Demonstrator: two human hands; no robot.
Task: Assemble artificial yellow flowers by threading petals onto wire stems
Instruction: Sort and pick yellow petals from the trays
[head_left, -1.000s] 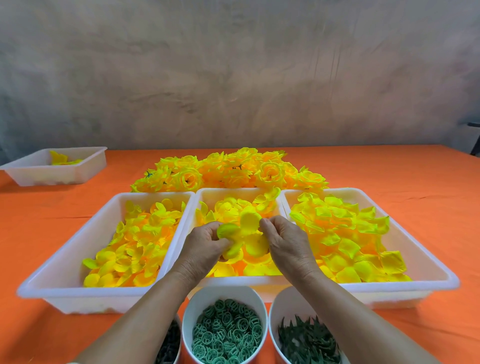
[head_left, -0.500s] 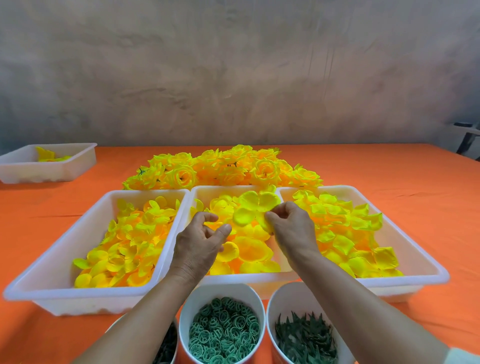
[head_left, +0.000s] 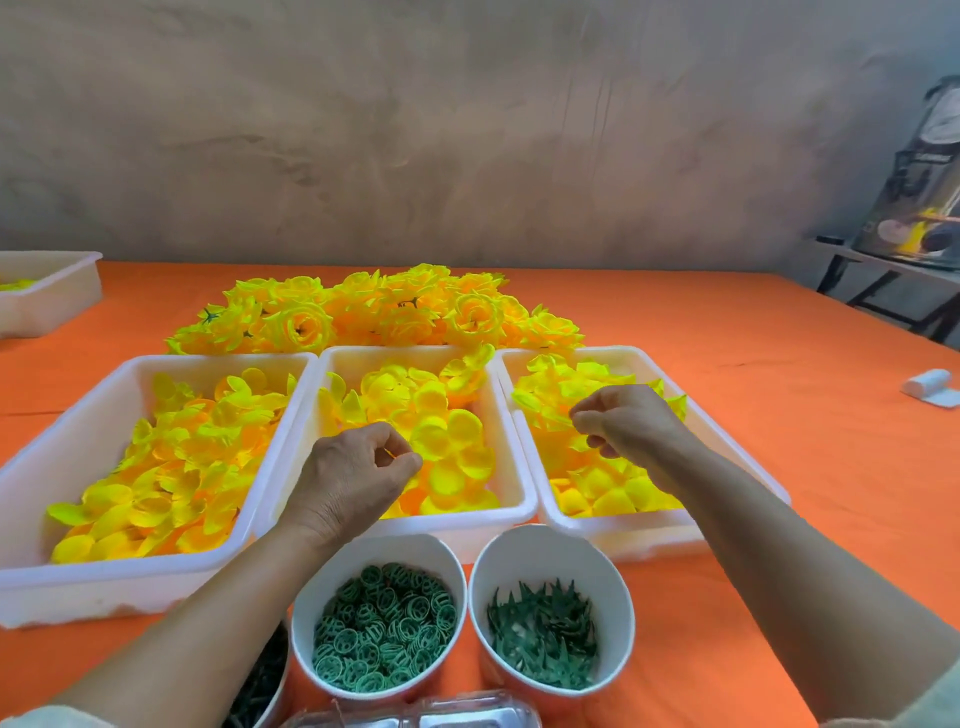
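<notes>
Left hand (head_left: 358, 470) hangs over the middle tray (head_left: 447, 525), fingertips pinched on a round petal (head_left: 434, 441); no wire stem visible. Right hand (head_left: 631, 426) pinches a pointed petal (head_left: 545, 410) in the right tray (head_left: 623, 527). Best to lift one layer only and find its centre hole. Finished flowers (head_left: 374, 312) lie far; cups of green parts (head_left: 395, 551) sit near the wrists, probably easy to knock.

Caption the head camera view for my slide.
Left hand over the middle tray, right hand pinching petals in the right tray, finished flowers piled behind.
</notes>
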